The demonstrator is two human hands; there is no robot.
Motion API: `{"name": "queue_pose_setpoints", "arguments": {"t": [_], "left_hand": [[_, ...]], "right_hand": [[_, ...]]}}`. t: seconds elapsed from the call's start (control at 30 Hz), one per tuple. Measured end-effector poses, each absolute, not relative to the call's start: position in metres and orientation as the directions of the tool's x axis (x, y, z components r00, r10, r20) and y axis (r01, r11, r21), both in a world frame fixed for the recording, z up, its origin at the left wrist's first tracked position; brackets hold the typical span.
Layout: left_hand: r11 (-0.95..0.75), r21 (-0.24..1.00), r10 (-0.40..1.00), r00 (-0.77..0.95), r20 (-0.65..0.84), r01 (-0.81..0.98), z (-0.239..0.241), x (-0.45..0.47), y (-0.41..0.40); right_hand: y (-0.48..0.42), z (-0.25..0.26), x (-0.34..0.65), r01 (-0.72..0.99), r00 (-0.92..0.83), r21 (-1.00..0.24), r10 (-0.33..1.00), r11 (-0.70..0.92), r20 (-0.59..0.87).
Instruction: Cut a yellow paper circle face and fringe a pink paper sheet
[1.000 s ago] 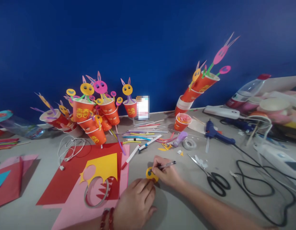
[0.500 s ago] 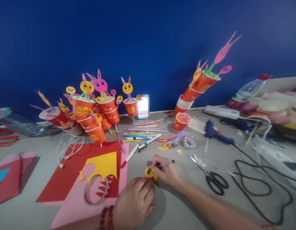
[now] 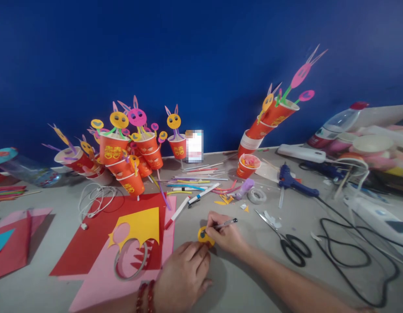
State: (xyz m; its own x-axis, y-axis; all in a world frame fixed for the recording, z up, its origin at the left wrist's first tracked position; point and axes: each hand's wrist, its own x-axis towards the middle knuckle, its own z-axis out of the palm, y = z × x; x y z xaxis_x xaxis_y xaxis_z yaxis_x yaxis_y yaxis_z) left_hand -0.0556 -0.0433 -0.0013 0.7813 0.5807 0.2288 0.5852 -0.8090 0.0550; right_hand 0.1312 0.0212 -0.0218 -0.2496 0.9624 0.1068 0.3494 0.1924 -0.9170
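Note:
My right hand point(image 3: 226, 237) is closed round a dark pen point(image 3: 225, 224), with the tip resting on a small yellow paper disc point(image 3: 203, 235) on the grey table point(image 3: 253, 278). My left hand point(image 3: 185, 276) lies just below the disc, fingers curled, fingertips at the disc's lower edge. A red bead bracelet point(image 3: 146, 298) sits on my left wrist. Dark marks show on the disc near the pen tip.
Red, pink and yellow cut sheets point(image 3: 136, 230) with a tape ring point(image 3: 131, 261) lie to the left. Orange cups with paper bunny faces point(image 3: 126, 148) stand at the back. Scissors point(image 3: 286, 241), a blue glue gun point(image 3: 294, 182), black cable point(image 3: 354, 256) and loose markers point(image 3: 198, 187) lie right and behind.
Both hands stay in place on the disc. The pen shifts only slightly over the disc; the view moves a little.

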Motion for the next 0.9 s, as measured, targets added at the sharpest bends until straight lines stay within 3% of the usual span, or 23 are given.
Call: {"name": "queue_pose_setpoints", "arguments": {"t": [0.6, 0.9], "left_hand": [[-0.803, 0.066, 0.59, 0.776, 0.222, 0.592, -0.0048, -0.055, -0.0441], [-0.798, 0.08, 0.599, 0.772, 0.21, 0.598, 0.001, -0.0545, -0.0434]], "right_hand": [[0.0221, -0.0277, 0.1319, 0.391, -0.244, -0.886, 0.956, 0.25, 0.163], [0.0222, -0.0214, 0.1311, 0.371, -0.211, -0.908, 0.97, 0.197, 0.125]]}}
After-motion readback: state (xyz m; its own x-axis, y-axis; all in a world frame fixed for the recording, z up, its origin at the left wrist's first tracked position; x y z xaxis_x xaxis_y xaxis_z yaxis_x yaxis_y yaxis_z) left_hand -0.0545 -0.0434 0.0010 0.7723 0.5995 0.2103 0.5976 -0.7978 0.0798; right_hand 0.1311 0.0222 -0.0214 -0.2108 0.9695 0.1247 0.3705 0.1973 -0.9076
